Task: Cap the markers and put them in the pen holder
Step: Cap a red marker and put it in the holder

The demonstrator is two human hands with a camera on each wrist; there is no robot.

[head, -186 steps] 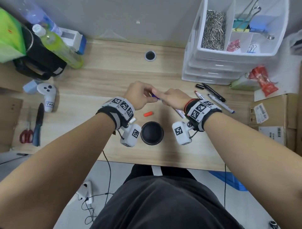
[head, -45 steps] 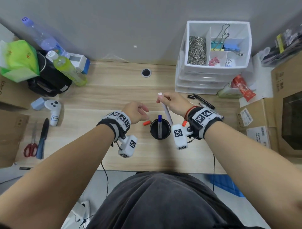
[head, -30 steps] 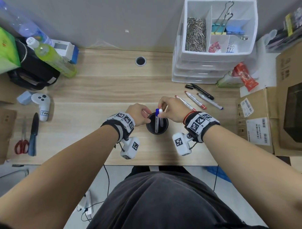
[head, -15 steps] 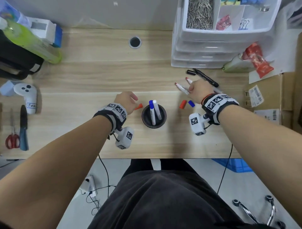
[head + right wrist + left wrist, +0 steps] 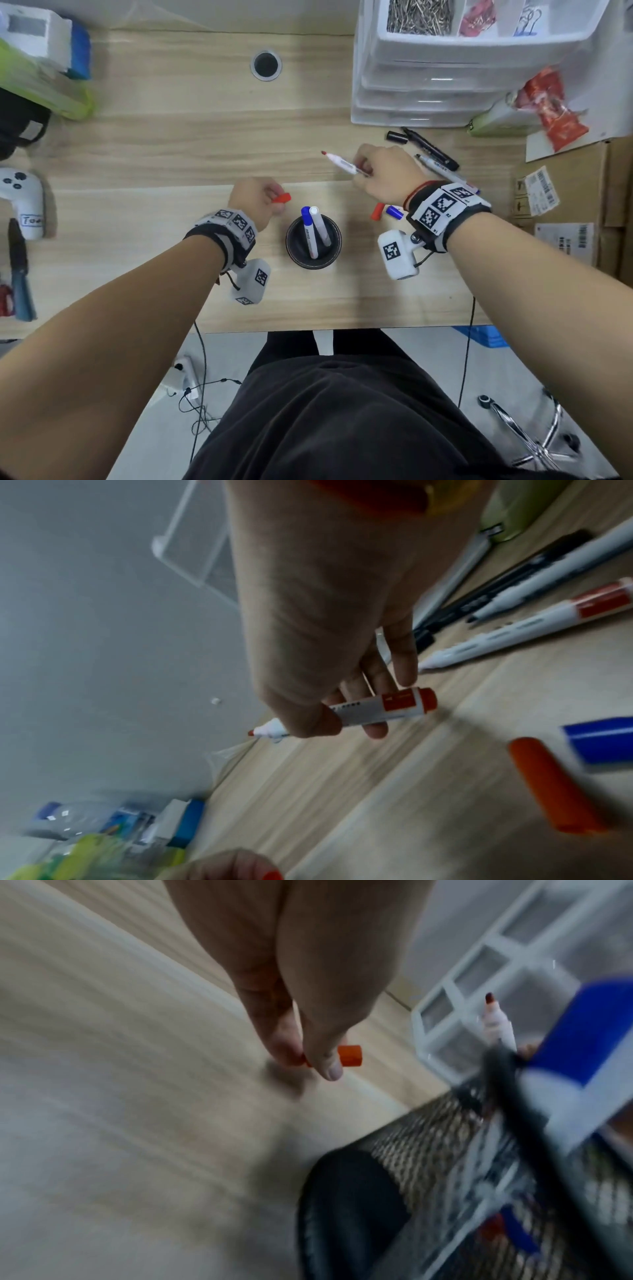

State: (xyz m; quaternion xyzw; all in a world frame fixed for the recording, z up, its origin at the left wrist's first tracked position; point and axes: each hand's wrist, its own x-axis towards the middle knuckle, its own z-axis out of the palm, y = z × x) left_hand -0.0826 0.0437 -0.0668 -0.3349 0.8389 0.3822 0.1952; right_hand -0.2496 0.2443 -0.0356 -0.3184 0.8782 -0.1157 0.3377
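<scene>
Head view: right hand (image 5: 387, 174) gripping uncapped red marker (image 5: 342, 164), lifted off tabletop (image 5: 171, 154); half a second ago reaching among markers by drawer unit (image 5: 428, 85). Left hand (image 5: 253, 202) pinching red cap (image 5: 282, 198) just left of pen holder (image 5: 313, 240), as before. Open wood between hands.

Left wrist view: thumb and finger on red cap (image 5: 349, 1056), blurred.

Right wrist view: loose caps (image 5: 555, 785) near.

Left hand (image 5: 308, 988) pinches an orange cap (image 5: 349, 1056) above the desk (image 5: 120, 1096).
</scene>
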